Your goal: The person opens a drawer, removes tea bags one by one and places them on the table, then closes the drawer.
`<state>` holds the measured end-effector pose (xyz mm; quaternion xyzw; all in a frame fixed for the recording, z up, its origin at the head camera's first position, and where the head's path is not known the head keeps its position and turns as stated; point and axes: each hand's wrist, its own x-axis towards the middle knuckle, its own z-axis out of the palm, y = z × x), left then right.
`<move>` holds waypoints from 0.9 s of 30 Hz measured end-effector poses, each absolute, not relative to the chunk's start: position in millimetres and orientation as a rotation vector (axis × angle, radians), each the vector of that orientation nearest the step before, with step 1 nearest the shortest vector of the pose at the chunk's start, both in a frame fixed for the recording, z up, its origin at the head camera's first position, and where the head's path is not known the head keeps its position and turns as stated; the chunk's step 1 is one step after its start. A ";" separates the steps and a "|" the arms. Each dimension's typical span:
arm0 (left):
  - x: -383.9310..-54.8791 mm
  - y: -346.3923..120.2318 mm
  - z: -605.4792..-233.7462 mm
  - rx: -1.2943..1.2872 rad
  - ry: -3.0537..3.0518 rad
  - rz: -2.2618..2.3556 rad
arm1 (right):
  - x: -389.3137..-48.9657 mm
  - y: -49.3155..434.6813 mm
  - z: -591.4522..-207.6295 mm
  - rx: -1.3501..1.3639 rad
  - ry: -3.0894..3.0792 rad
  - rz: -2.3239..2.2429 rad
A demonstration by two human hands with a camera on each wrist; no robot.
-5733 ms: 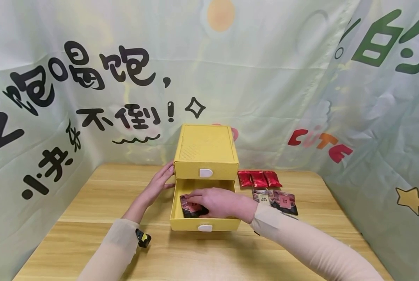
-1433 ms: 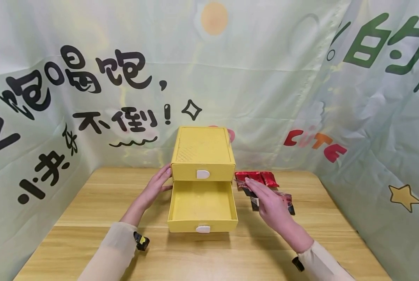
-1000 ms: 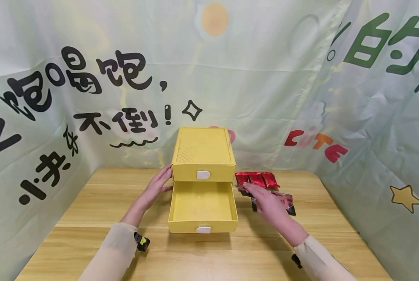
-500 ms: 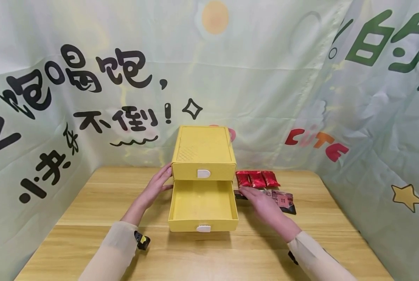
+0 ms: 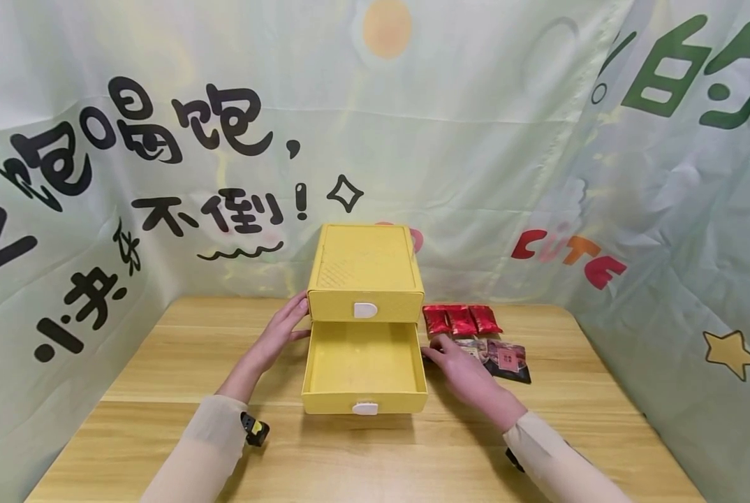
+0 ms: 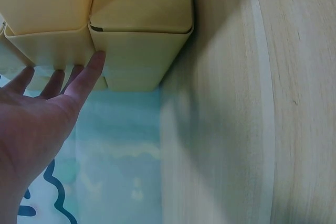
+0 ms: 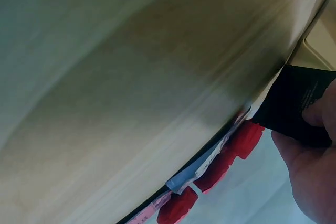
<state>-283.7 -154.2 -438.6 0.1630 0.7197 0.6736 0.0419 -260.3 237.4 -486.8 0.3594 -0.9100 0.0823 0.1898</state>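
A yellow two-drawer box (image 5: 369, 258) stands at the table's back, its lower drawer (image 5: 365, 404) pulled out with nothing in it. Straight fingers of the left hand (image 5: 277, 339) touch the box's left side, which the left wrist view shows as well. Just right of the open drawer, the right hand (image 5: 469, 377) pinches a flat dark packet (image 7: 289, 100) between thumb and fingers. Most of that packet is hidden in the head view. Beside this hand lie a packet with a pale label (image 5: 473, 346) and a dark packet with a pink label (image 5: 508, 360).
Three shiny red sachets (image 5: 461, 320) lie in a row behind the dark packets, right of the box. A printed cloth backdrop (image 5: 475, 175) surrounds the wooden table (image 5: 362, 461) at the back and sides.
The right hand has taken the dark packet out of the lower drawer and carried it right. Over the last second it has lowered beside the drawer. The left hand keeps its place.
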 end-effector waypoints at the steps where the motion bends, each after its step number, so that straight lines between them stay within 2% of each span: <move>1: -283.7 -154.2 -438.4 0.498 2.203 2.063 | -261.6 237.8 -488.7 1.018 -2.547 0.224; 27: -283.7 -155.2 -438.5 0.508 2.205 2.059 | -251.1 227.7 -491.9 1.046 -2.729 0.193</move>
